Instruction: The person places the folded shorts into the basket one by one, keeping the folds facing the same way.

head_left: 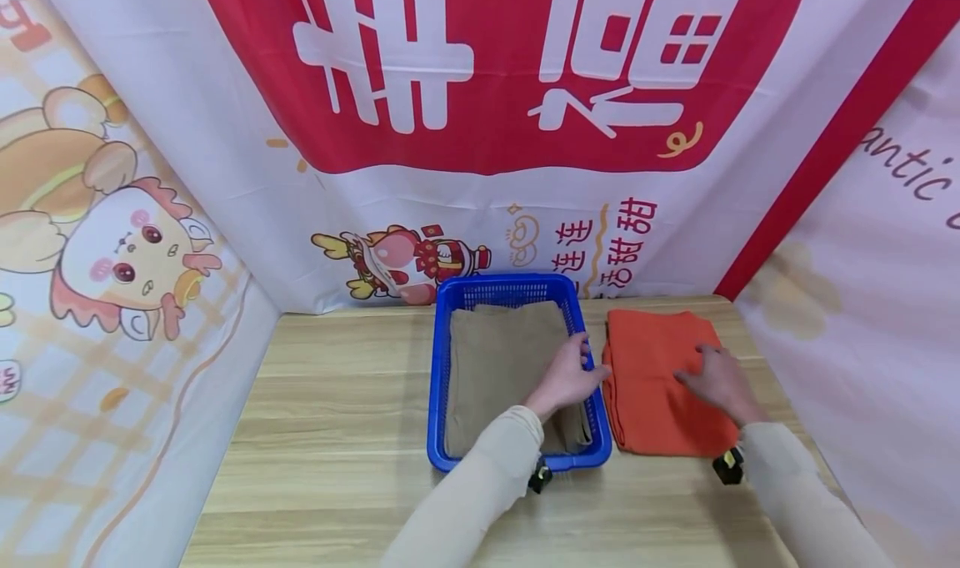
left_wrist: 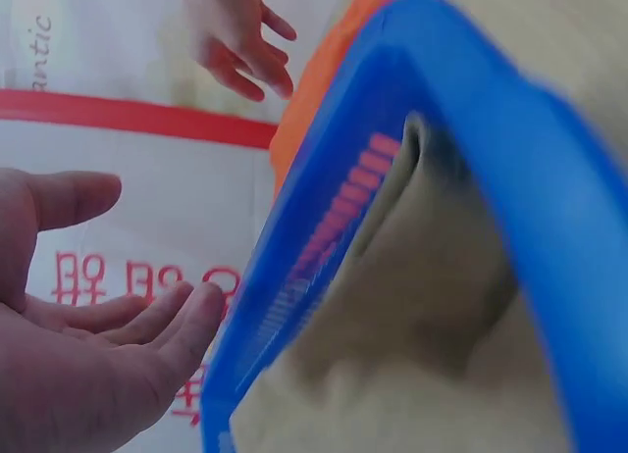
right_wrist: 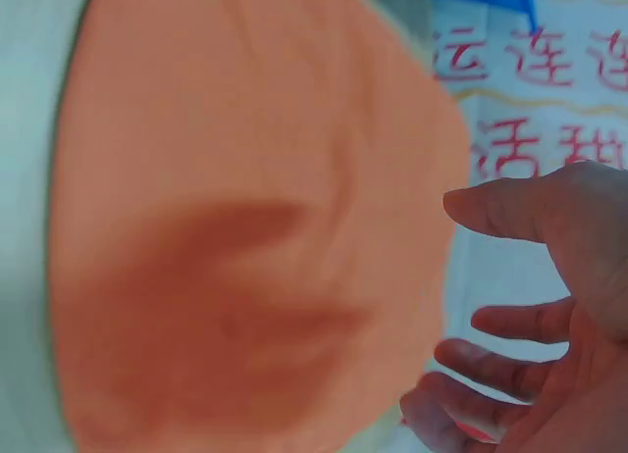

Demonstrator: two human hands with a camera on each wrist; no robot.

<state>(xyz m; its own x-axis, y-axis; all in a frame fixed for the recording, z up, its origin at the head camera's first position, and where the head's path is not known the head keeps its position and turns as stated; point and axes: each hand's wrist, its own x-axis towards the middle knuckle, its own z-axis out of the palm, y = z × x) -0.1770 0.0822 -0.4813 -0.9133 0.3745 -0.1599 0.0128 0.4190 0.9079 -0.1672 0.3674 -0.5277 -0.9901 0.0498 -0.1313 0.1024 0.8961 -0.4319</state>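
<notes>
A blue plastic basket (head_left: 437, 368) stands on the table with folded khaki cloth (head_left: 502, 368) inside it. Over its right rim hovers my left hand (head_left: 567, 376), its fingers loosely bent around nothing. To the right of the basket lies a folded orange cloth (head_left: 652, 384), flat and roughly rectangular. My right hand (head_left: 720, 380) is above the right part of that cloth, thumb and fingers spread, and its shadow falls on the fabric in the right wrist view. In the left wrist view, the left hand (left_wrist: 108, 326) appears beside the basket wall with nothing in its grasp.
The wood-grain table (head_left: 330, 434) extends left and in front of the basket. A printed curtain (head_left: 247, 176) hangs right behind the basket and cloth, and more printed fabric (head_left: 862, 326) closes off the right side. Small black devices (head_left: 727, 466) sit at both wrists.
</notes>
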